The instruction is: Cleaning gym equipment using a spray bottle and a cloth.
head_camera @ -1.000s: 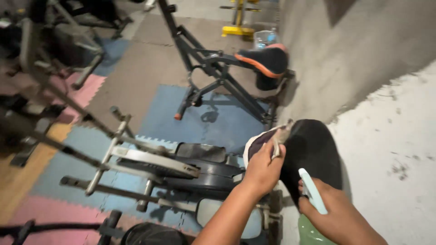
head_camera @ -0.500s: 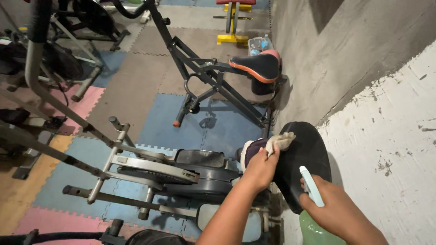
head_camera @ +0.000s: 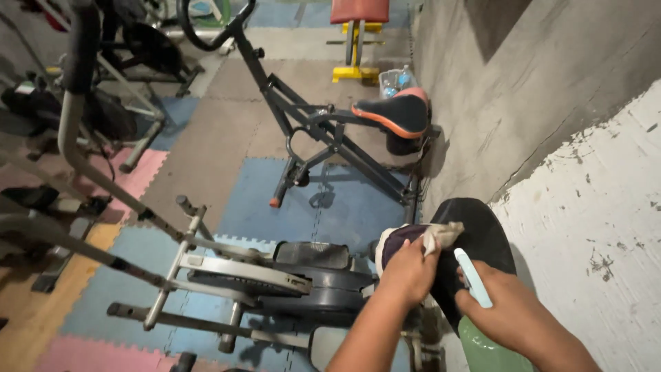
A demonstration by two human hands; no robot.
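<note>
In a cramped gym corner, the left hand [head_camera: 407,272] presses a small beige cloth [head_camera: 441,234] onto the black padded seat [head_camera: 475,241] of an exercise machine, fingers closed around the bunched fabric. The right hand [head_camera: 506,310] is wrapped around a green spray bottle [head_camera: 482,348], its pale trigger upright. The cloth looks soft and light, best gripped bunched; the bottle appears rigid, possibly slick, best held at its neck.

Floor [head_camera: 227,117] as I see it: interlocking foam mats in blue, grey, pink and tan. Standing directly on it: an exercise bike [head_camera: 330,131] with a black-and-orange seat, an elliptical trainer [head_camera: 275,275], and a yellow-framed bench [head_camera: 357,41] beyond.
</note>
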